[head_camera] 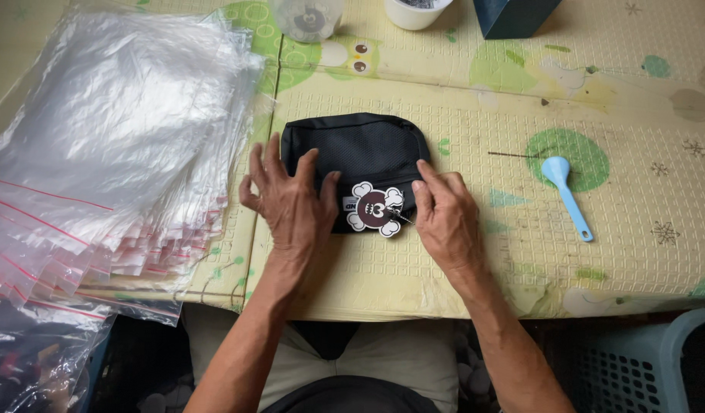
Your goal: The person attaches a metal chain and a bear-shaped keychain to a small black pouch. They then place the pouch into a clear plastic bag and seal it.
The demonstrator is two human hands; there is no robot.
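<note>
A small black pouch [364, 149] lies flat on the patterned mat [459, 268], with a round cartoon tag [376, 209] hanging at its near edge. My left hand [290, 200] rests spread over the pouch's left side, fingers pressing on the fabric. My right hand [443, 216] sits at the pouch's lower right corner, its fingertips touching the edge beside the tag. Neither hand lifts the pouch off the mat.
A thick stack of clear zip bags with red seal strips [108, 145] covers the left. A light blue spoon [568, 196] lies to the right. Two cups [307, 17] and a dark box [513, 15] stand at the far edge. A blue basket [658, 367] is at the lower right.
</note>
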